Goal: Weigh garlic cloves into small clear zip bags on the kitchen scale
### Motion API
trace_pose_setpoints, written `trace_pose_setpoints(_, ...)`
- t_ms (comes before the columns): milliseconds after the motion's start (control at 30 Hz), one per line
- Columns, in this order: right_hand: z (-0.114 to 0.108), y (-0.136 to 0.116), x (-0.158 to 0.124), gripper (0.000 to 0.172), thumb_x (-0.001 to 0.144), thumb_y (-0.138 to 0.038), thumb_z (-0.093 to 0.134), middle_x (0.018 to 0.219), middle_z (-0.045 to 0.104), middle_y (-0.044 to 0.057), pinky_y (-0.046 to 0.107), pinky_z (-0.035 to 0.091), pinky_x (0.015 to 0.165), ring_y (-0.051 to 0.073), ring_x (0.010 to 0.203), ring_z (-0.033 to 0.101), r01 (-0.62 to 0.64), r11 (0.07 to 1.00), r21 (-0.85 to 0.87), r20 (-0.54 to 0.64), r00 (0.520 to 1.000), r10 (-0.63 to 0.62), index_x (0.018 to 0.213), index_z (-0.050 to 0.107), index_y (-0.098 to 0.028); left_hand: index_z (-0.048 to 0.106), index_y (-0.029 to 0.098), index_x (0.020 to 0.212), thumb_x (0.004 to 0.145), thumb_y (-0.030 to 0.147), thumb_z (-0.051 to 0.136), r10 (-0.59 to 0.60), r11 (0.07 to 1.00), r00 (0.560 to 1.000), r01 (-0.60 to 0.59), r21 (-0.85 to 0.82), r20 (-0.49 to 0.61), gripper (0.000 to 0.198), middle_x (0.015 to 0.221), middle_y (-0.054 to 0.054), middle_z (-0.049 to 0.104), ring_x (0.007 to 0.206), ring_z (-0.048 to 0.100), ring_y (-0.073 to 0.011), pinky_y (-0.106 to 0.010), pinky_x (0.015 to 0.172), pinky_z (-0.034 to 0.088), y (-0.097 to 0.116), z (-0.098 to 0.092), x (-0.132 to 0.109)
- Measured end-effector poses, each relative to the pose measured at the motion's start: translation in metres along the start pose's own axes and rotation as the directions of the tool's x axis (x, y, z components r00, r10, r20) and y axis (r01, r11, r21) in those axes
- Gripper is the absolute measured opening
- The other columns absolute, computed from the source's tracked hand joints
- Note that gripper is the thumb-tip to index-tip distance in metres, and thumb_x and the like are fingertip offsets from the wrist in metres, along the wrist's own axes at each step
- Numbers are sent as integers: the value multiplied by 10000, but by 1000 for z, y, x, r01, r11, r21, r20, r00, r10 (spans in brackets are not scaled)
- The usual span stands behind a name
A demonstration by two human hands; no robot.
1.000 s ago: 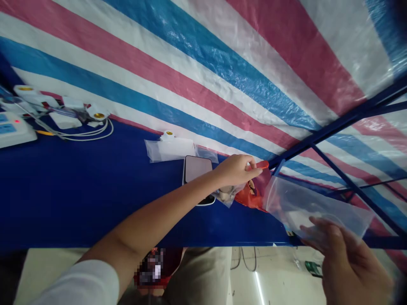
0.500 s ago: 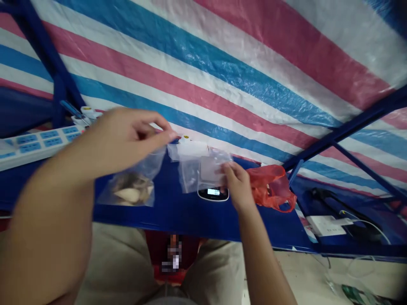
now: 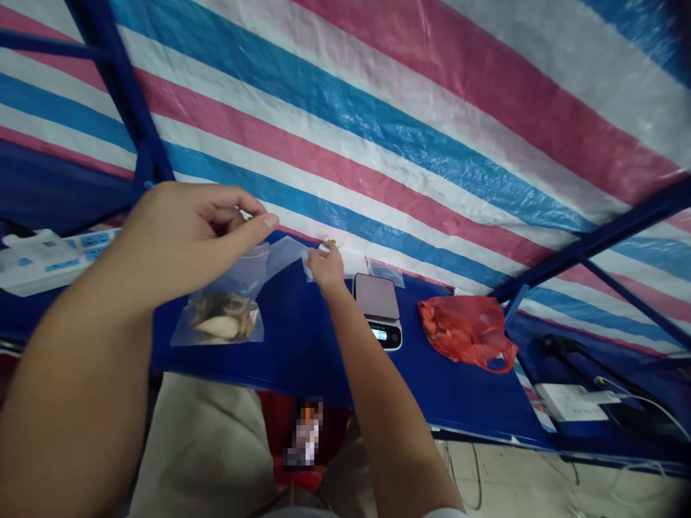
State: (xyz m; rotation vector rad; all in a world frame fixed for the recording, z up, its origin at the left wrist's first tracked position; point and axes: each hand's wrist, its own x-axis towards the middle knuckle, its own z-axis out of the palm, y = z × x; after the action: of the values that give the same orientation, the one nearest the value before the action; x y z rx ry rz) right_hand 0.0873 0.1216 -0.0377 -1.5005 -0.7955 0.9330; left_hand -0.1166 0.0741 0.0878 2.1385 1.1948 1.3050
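My left hand (image 3: pixel 186 234) is raised on the left, its fingers pinched on the top of a small clear bag (image 3: pixel 225 313) that holds pale and brown pieces and hangs above the blue table (image 3: pixel 302 352). My right hand (image 3: pixel 325 270) reaches to the back of the table and its fingers close on the clear empty bags (image 3: pixel 345 262) lying there, just left of a small digital scale (image 3: pixel 379 309).
A red plastic bag (image 3: pixel 468 331) lies right of the scale. White power strips sit at the far left (image 3: pixel 48 252) and the lower right (image 3: pixel 572 399). A striped tarpaulin (image 3: pixel 378 122) and blue frame bars back the table.
My right hand has moved off the scale to the bags at the back, leaving the scale's plate bare. My left hand holds the filled bag much as before. The view shifted left.
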Motion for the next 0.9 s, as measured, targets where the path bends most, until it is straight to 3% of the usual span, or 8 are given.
trace_pose_setpoints(67, -18, -11, -19, 411, 969, -308, 553, 1308, 625, 108, 324, 563, 920, 167, 1062, 681, 54, 997, 48, -44, 998, -51, 1357, 476, -198, 726, 161, 883, 881, 496, 670, 20, 999, 1000, -20, -29, 18, 340, 560, 63, 538, 536, 432, -71, -222, 514, 321, -1, 14, 1)
trace_pose_setpoints(133, -43, -18, -51, 382, 1006, -433, 482, 1316, 633, 100, 318, 546, 957, 181, 1151, 657, 106, 988, 114, 18, 994, -108, 1308, 536, -205, 717, 158, 857, 908, 470, 644, 54, 994, 998, -51, -93, 28, 324, 547, 60, 535, 525, 414, -72, -230, 518, 328, 1, 29, 1)
trace_pose_setpoints(200, -69, -16, -87, 485, 967, -564, 541, 1293, 664, 82, 376, 505, 1033, 221, 1207, 633, 147, 965, 219, 349, 911, -218, 1324, 578, -238, 707, 169, 817, 923, 453, 625, 97, 984, 995, -91, -153, 34, 313, 531, 58, 526, 509, 407, -79, -239, 510, 329, 8, 46, 0)
trace_pose_setpoints(267, -91, -3, -119, 579, 836, -502, 767, 1281, 674, 56, 363, 509, 1016, 227, 1199, 633, 132, 963, 234, 452, 863, -228, 1336, 579, -278, 689, 181, 775, 932, 442, 607, 149, 972, 988, -139, -191, 38, 315, 507, 60, 503, 490, 408, -85, -244, 503, 329, 18, 62, -2)
trace_pose_setpoints(367, -108, 27, -150, 576, 729, -379, 885, 1192, 702, 25, 361, 556, 941, 215, 1077, 683, 38, 927, 374, 371, 910, -187, 1239, 633, -290, 646, 182, 719, 947, 422, 586, 248, 947, 968, -234, -218, 36, 336, 504, 54, 516, 486, 443, -87, -246, 518, 339, 38, 86, -6)
trace_pose_setpoints(533, -122, 63, -167, 401, 750, -320, 870, 1052, 743, -10, 368, 578, 922, 184, 988, 708, -73, 757, 650, 190, 979, -68, 1102, 683, -284, 618, 178, 723, 987, 428, 545, 415, 900, 908, -400, -173, 62, 370, 522, 41, 550, 492, 480, -88, -260, 542, 330, 78, 125, -19)
trace_pose_setpoints(667, -132, 70, -172, 379, 782, -425, 835, 1223, 717, -7, 378, 567, 962, 190, 1104, 676, -65, 661, 747, 178, 978, -105, 1114, 691, -312, 629, 174, 770, 1026, 461, 466, 536, 844, 840, -532, -65, 84, 418, 573, 13, 592, 519, 524, -107, -279, 517, 286, 108, 151, -33)
trace_pose_setpoints(900, -161, 72, -181, 312, 809, -463, 786, 1068, 761, -2, 342, 598, 880, 186, 1026, 703, 36, 667, 744, -22, 999, -29, 1084, 730, -326, 637, 173, 781, 1043, 462, 378, 725, 687, 686, -727, 10, 60, 469, 557, -12, 592, 516, 578, -152, -298, 467, 252, 142, 186, -47)
